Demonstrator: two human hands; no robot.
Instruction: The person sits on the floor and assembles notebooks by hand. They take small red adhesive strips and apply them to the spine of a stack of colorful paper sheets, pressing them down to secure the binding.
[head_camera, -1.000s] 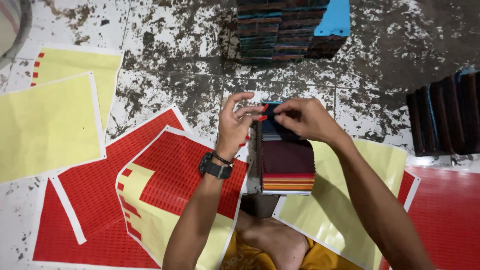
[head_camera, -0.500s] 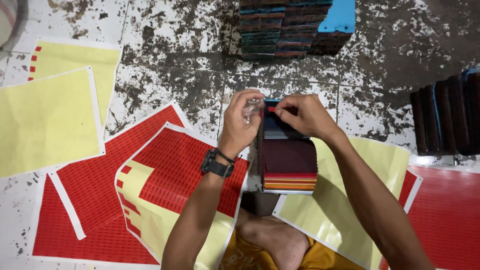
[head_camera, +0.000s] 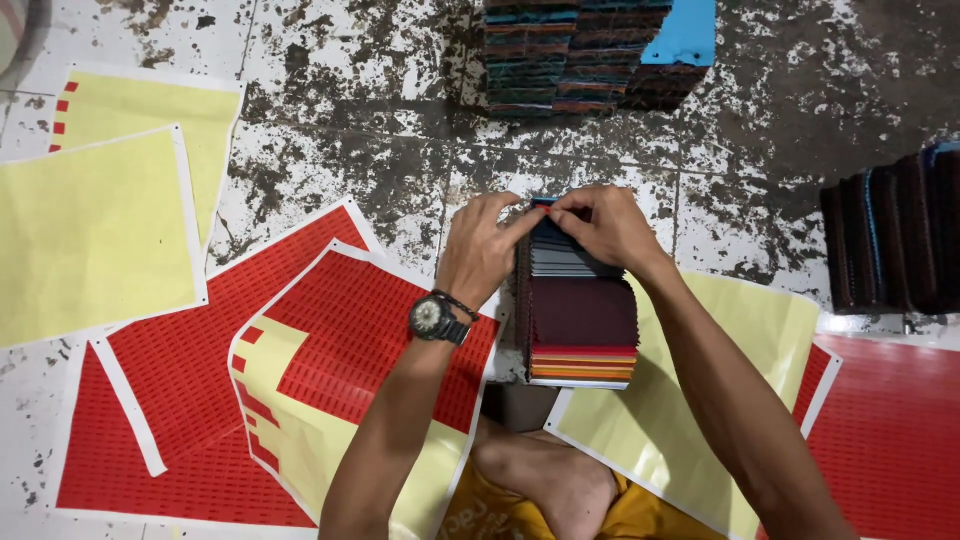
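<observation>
A stepped stack of fabric swatches (head_camera: 582, 325) lies on the worn floor in front of me, with maroon, grey, red and orange layers showing. My left hand (head_camera: 482, 250), a watch on its wrist, pinches the stack's far left corner. My right hand (head_camera: 603, 226) presses on the far end from the right, its fingertips meeting those of the left. Both hands grip the top edge of the swatches together.
Red sticker sheets (head_camera: 200, 400) and yellow backing sheets (head_camera: 90, 230) lie to the left; more of them (head_camera: 880, 430) lie to the right. A pile of swatch books (head_camera: 590, 50) with a blue cover stands far ahead. Dark books (head_camera: 895, 235) stand at the right. My bare foot (head_camera: 545, 480) is below.
Both hands have shifted slightly toward the stack's far end and drawn closer, with the fingertips now meeting over the top edge. The stack has stayed in place.
</observation>
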